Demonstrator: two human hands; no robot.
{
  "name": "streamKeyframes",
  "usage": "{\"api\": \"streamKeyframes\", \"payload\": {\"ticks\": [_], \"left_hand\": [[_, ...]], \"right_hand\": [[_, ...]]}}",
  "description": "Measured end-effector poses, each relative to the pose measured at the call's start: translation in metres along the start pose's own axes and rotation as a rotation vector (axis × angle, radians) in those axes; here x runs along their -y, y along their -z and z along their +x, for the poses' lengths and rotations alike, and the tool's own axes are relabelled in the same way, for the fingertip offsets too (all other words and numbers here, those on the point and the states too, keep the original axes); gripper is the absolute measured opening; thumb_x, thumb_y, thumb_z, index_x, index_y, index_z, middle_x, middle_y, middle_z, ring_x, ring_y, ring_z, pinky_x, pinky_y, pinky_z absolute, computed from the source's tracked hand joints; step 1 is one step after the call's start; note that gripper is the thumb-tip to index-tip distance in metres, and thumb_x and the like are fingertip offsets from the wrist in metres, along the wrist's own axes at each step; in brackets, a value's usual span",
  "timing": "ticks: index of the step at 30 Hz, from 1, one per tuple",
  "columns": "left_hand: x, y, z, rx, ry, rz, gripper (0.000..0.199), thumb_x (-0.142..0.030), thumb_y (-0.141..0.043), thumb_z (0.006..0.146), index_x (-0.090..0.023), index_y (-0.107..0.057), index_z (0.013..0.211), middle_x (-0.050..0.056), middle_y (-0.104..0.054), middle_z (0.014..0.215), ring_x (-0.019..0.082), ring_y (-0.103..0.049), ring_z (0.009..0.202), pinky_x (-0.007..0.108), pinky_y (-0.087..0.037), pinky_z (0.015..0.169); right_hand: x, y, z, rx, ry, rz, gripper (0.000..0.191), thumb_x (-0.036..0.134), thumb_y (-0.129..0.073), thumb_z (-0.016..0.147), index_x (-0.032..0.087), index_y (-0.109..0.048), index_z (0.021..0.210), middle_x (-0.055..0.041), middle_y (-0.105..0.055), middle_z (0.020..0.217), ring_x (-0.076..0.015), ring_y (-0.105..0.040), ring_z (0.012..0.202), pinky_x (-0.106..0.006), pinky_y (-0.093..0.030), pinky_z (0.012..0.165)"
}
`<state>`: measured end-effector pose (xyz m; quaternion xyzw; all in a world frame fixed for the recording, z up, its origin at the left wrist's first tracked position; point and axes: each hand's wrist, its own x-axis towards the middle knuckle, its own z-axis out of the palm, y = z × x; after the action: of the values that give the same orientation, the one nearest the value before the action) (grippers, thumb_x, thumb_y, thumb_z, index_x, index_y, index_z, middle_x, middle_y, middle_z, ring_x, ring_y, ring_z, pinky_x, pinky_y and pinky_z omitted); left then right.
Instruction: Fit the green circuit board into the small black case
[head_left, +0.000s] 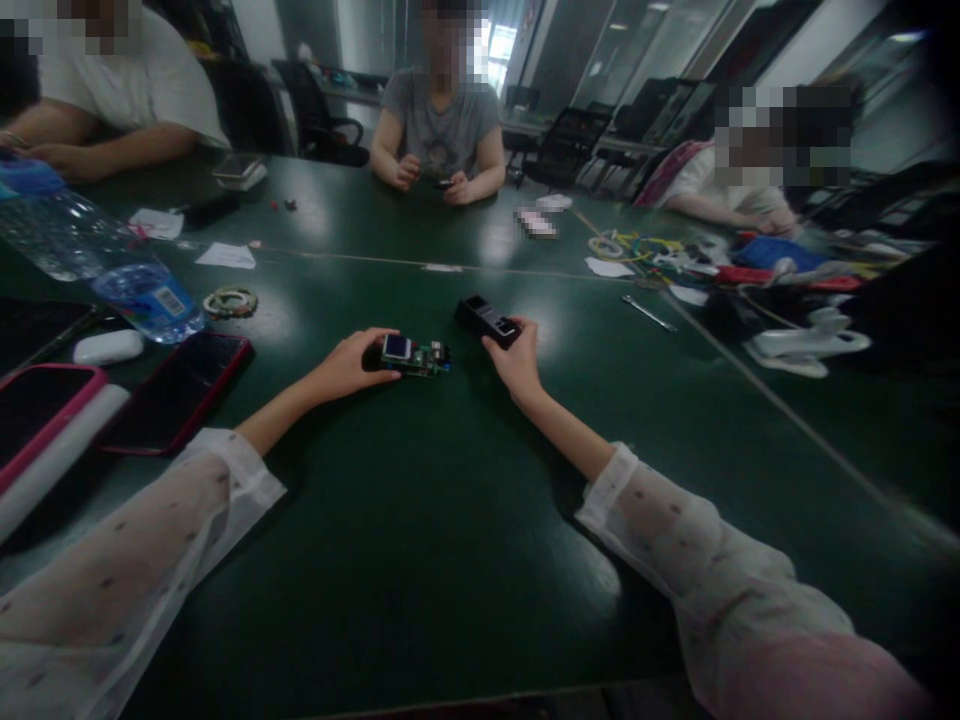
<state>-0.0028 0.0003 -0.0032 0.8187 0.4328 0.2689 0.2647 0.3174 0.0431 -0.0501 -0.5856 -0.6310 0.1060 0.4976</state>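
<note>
A: Anything cut off or unreadable?
B: Yes. Losing part of water bottle (124, 262) and pink-cased phone (49, 405) at left frame edge. Can't read small display (397, 347) on circuit board (426, 360), or markings on black handheld case (486, 317): too small, blurred. Can't separate every piece in cable pile (675, 258), far right.
A: Left hand?
B: Gripping board's left end with left hand (358, 362), partly closed: thumb on near side, index finger on far side. Can't see remaining fingers clearly.
A: Right?
B: Gripping case's right end with right hand (519, 362), fingers curled, covering that end. Can't see fingertips fully.
A: Location?
B: Mid-table, board left of case, near each other, not touching. Can't tell whether resting on green table (420, 560) or slightly lifted.
</note>
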Motion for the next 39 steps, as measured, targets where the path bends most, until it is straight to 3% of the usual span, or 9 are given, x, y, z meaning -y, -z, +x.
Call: {"api": "streamKeyframes", "payload": {"ticks": [11,29,39], "left_hand": [[0.0,0.0,0.0,0.002,-0.003,0.016,0.065,-0.048,-0.07,0.08,-0.027,-0.047,0.138,0.01,-0.055,0.134,0.031,-0.055,0.119,0.052,-0.044,0.1],[-0.002,0.001,0.0,0.015,0.015,0.032,0.064,-0.049,-0.069,0.081,-0.027,-0.047,0.137,0.01,-0.054,0.134,0.03,-0.054,0.119,0.05,-0.044,0.099],[-0.004,0.002,-0.001,0.023,0.026,0.049,0.065,-0.051,-0.068,0.081,-0.027,-0.046,0.138,0.009,-0.055,0.132,0.03,-0.054,0.118,0.05,-0.045,0.098]], "right_hand": [[0.01,0.005,-0.003,-0.016,-0.017,-0.01,0.055,0.032,-0.067,0.076,0.021,-0.04,0.122,-0.0146,-0.045,0.125,-0.0336,-0.045,0.123,-0.065,-0.038,0.106],[0.012,0.003,-0.002,-0.017,-0.011,-0.091,0.052,0.021,-0.068,0.074,0.017,-0.044,0.119,-0.0134,-0.05,0.122,-0.0289,-0.05,0.117,-0.052,-0.042,0.104],[0.007,0.002,-0.001,-0.006,-0.008,-0.05,0.053,0.023,-0.071,0.073,0.018,-0.045,0.119,-0.0133,-0.052,0.121,-0.0292,-0.052,0.115,-0.053,-0.043,0.103]]}}
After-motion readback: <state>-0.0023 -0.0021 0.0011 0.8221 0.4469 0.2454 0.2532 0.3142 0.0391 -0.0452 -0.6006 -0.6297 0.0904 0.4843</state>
